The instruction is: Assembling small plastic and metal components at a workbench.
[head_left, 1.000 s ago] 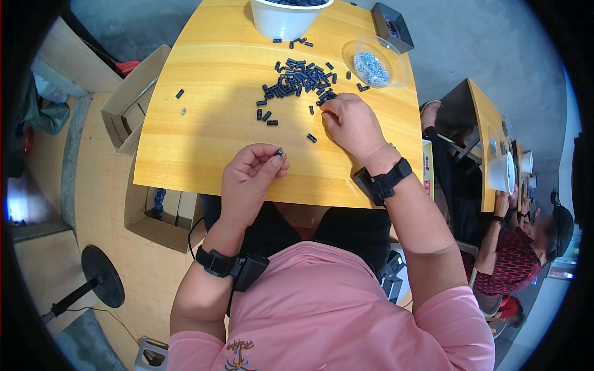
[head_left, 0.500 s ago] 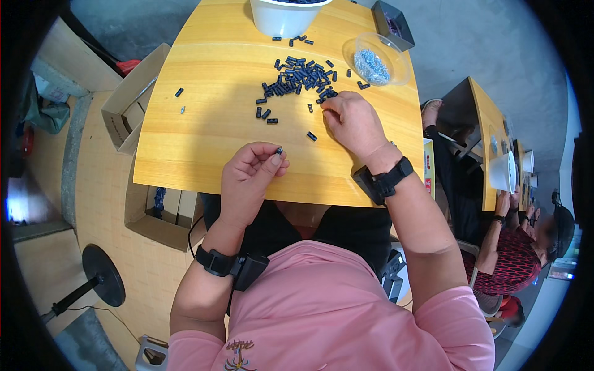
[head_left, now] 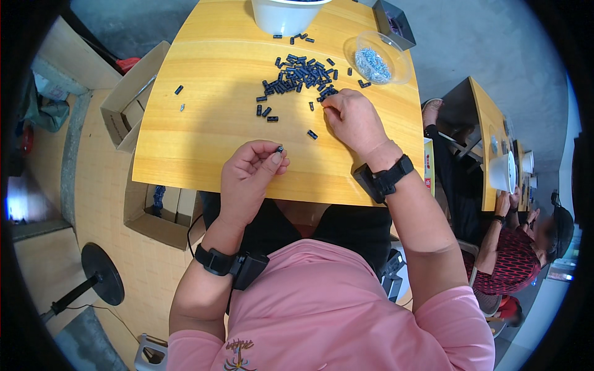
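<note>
Near the table's front edge, my left hand (head_left: 255, 170) pinches a small black piece (head_left: 279, 149) between thumb and forefinger, one end of it poking up. My right hand (head_left: 354, 119) is at the right side of a loose pile of small black cylindrical pieces (head_left: 304, 73). Its thumb and fingertips are brought together by the pile's near edge, and whatever they may hold is hidden. Single black pieces lie in front of the pile, one (head_left: 312, 134) between my two hands.
A clear round tub (head_left: 403, 74) of small silvery parts stands beyond my right hand. At the far edge are a white bucket (head_left: 281, 25) and a dark box (head_left: 405, 38). Cardboard boxes (head_left: 139, 213) sit left of the table (head_left: 185, 148). Another person (head_left: 507, 263) sits at the right.
Almost nothing differs. Both hands hold the same places and poses, and the whole view has shifted very slightly.
</note>
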`<state>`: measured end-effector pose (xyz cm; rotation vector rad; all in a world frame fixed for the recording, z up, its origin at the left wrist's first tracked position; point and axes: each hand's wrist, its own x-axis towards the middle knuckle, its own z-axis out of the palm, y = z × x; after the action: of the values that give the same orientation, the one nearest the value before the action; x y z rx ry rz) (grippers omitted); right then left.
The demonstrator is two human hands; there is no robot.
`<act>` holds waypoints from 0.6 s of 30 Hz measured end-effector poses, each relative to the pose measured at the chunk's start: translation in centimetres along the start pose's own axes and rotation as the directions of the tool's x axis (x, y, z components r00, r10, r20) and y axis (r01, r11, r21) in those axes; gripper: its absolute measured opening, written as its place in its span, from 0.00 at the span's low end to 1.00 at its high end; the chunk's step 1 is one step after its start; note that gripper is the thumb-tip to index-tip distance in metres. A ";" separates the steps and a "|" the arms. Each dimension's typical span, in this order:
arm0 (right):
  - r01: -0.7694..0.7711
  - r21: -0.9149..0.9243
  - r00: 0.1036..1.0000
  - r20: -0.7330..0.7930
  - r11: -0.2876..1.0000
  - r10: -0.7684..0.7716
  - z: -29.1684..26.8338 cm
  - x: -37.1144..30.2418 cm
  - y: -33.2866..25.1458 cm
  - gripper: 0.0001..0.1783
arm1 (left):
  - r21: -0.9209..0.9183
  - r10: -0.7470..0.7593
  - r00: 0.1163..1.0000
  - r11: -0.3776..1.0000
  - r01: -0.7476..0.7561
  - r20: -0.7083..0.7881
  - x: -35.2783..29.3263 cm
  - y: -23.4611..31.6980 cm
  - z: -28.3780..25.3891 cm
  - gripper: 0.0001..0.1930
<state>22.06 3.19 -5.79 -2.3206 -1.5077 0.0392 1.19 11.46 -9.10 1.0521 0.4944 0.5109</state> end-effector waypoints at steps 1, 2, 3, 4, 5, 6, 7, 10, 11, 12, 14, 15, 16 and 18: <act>-0.003 0.001 1.000 0.004 1.000 0.003 0.0 0.0 0.0 0.06 | -0.002 0.003 1.000 1.000 -0.003 0.002 0.0 0.0 0.0 0.08; -0.003 0.001 1.000 0.005 1.000 0.003 0.0 0.0 0.0 0.06 | -0.002 0.003 1.000 1.000 -0.003 0.002 0.0 0.0 0.0 0.08; -0.007 0.002 1.000 0.011 1.000 0.007 -0.1 0.0 -0.1 0.06 | 0.004 0.001 1.000 1.000 -0.001 0.000 0.0 0.0 0.0 0.08; -0.011 0.004 1.000 0.018 1.000 0.011 -0.1 0.0 -0.2 0.06 | 0.010 -0.001 1.000 1.000 0.001 -0.003 -0.1 0.1 0.0 0.08; -0.011 0.004 1.000 0.018 1.000 0.011 -0.1 0.0 -0.2 0.06 | 0.011 -0.001 1.000 1.000 0.001 -0.003 -0.1 0.1 0.0 0.08; -0.007 0.007 1.000 0.013 1.000 0.006 0.0 0.0 -0.1 0.06 | 0.009 -0.001 1.000 1.000 0.001 -0.005 -0.1 0.1 0.1 0.08; -0.002 0.010 1.000 0.007 1.000 0.002 0.0 0.0 -0.1 0.06 | 0.007 -0.001 1.000 1.000 0.001 -0.006 -0.1 0.1 0.1 0.08; 0.006 0.019 1.000 -0.001 1.000 -0.006 0.1 -0.1 0.2 0.07 | 0.012 0.012 1.000 1.000 -0.012 -0.001 -0.1 0.0 0.0 0.08; 0.006 0.019 1.000 -0.001 1.000 -0.006 0.1 -0.1 0.2 0.07 | 0.012 0.011 1.000 1.000 -0.011 -0.001 -0.1 0.0 0.0 0.08; 0.011 0.022 1.000 -0.006 1.000 -0.011 0.1 -0.2 0.2 0.07 | 0.017 0.016 1.000 1.000 -0.016 0.000 -0.1 0.0 0.0 0.08; 0.015 0.025 1.000 -0.010 1.000 -0.015 0.1 -0.2 0.3 0.07 | 0.022 0.021 1.000 1.000 -0.021 0.001 0.0 0.0 0.0 0.08; 0.004 0.026 1.000 0.006 1.000 -0.004 0.1 -0.2 0.2 0.07 | 0.016 0.017 1.000 1.000 -0.017 0.000 0.0 -0.1 0.0 0.08; -0.007 0.027 1.000 0.022 1.000 0.006 0.0 -0.2 0.1 0.08 | 0.010 0.013 1.000 1.000 -0.013 -0.001 0.0 -0.1 0.0 0.08; -0.013 0.027 1.000 0.021 1.000 0.012 -0.1 -0.3 0.1 0.08 | 0.013 0.013 1.000 1.000 -0.013 0.000 -0.1 0.0 0.1 0.08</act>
<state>22.03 2.92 -5.81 -2.3149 -1.4935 0.0862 1.15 11.38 -9.04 1.0681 0.4922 0.5201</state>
